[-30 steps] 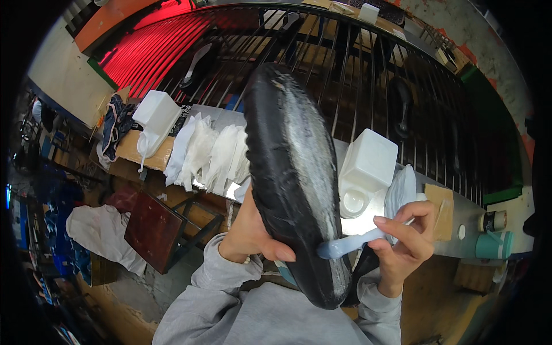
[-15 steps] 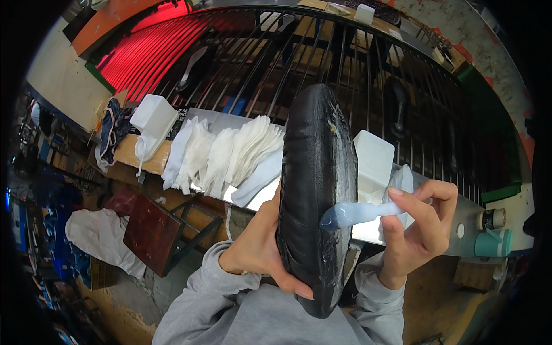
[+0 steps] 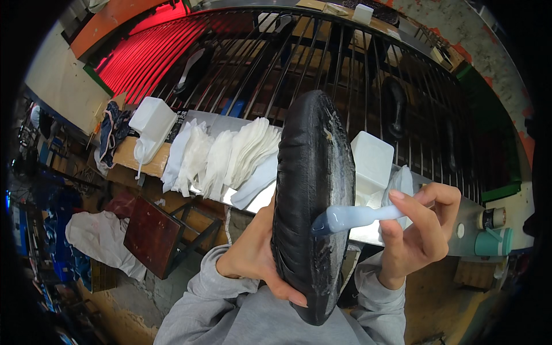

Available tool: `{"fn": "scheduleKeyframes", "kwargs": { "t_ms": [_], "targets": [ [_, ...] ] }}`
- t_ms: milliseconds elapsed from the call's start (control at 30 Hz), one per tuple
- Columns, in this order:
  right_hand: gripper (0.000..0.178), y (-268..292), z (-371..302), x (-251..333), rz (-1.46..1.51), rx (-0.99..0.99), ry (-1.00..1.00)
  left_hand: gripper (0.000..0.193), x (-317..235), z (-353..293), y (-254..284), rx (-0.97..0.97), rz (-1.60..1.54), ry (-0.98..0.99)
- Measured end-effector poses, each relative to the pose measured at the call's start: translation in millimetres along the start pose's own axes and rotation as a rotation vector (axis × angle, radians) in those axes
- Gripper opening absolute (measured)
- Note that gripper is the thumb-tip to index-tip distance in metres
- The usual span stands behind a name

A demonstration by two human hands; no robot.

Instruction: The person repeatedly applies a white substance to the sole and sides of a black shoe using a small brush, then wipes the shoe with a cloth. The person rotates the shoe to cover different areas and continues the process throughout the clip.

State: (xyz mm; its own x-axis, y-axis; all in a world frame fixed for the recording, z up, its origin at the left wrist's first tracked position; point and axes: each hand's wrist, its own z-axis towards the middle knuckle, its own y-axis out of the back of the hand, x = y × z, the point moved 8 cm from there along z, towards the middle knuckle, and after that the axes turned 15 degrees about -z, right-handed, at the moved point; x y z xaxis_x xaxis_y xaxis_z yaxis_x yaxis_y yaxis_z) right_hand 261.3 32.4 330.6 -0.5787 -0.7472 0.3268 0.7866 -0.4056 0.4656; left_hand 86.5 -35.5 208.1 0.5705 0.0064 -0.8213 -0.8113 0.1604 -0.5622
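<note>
A black leather shoe upper [image 3: 300,178] stands on end in front of me, its gathered edge and rough, whitish underside turned to the right. My left hand [image 3: 250,247] is closed around its left side, the thumb across the lower part; the fingers behind it are hidden. Between the thumb and fingers of my right hand [image 3: 422,230] is a pale, glue-coated brush [image 3: 362,215]. The brush's dark, wet tip touches the upper's leather beside the underside's edge. Behind the brush stand a white plastic container [image 3: 372,161] and a pale plastic-looking piece [image 3: 402,179].
A roller conveyor [image 3: 259,69] crosses behind the bench, carrying dark shoe pieces [image 3: 394,106]; red light glows at its left. White sheet-like pieces [image 3: 244,152] lie on the ledge near another white container [image 3: 152,118]. A stool [image 3: 152,236] is lower left, a teal mug [image 3: 493,241] at right.
The upper has shifted slightly left and down, tilting a little in my left hand. The brush tip has moved left, further onto the leather.
</note>
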Motion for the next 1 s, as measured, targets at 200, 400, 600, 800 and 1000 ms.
{"fn": "scheduleKeyframes", "kwargs": {
  "t_ms": [200,400,600,800,1000],
  "targets": [
    [0.04,-3,1,-3,0.037,0.003,-0.038,0.134,-26,4,-10,0.083,0.279,-0.198],
    [0.037,1,10,-5,-0.002,-0.055,-0.035,0.126,-38,5,-19,0.155,0.463,-0.324],
    [0.033,2,20,-15,-0.018,-0.087,-0.096,0.122,-39,1,-31,0.164,0.563,-0.436],
    [0.037,2,15,-22,0.142,-0.062,-0.072,0.123,-30,0,-26,0.074,0.315,-0.217],
    [0.044,-2,-1,-23,0.257,-0.003,-0.02,0.132,-45,2,-27,0.165,0.512,-0.33]
  ]
}}
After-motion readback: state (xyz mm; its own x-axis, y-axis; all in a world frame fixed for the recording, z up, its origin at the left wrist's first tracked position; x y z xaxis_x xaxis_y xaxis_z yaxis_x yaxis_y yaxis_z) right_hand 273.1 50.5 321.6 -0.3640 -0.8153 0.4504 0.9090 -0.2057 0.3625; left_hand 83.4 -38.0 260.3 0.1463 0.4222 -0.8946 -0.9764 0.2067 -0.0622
